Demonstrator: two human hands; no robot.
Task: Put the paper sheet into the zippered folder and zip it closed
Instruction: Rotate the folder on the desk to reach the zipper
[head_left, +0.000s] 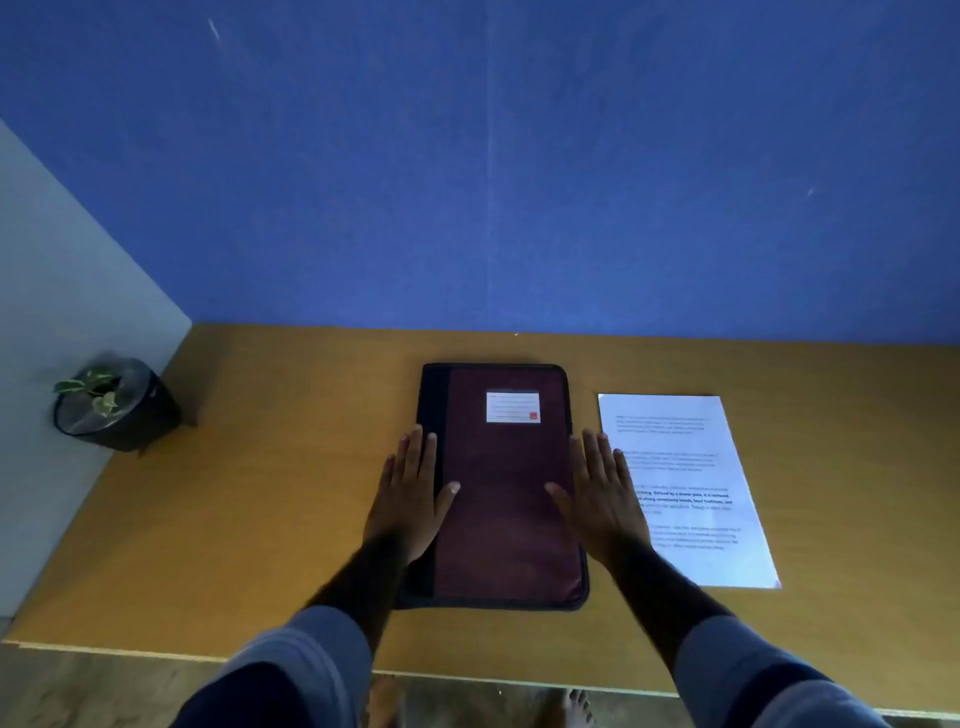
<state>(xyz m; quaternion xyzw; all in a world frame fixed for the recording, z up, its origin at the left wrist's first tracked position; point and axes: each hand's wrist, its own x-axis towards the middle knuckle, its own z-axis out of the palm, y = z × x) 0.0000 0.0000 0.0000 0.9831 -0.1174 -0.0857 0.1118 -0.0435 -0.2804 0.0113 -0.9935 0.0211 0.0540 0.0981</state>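
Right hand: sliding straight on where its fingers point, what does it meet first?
Likely only the blue wall: the right hand points along the bare table strip between zippered folder and paper sheet, though it might graze the folder's far corner.

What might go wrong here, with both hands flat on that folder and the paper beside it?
The right hand seems to lie over the paper at its left edge, so moving it may drag or crease the paper. The folder is closed; once opened, a paper edge left sticking out might catch in the zip.
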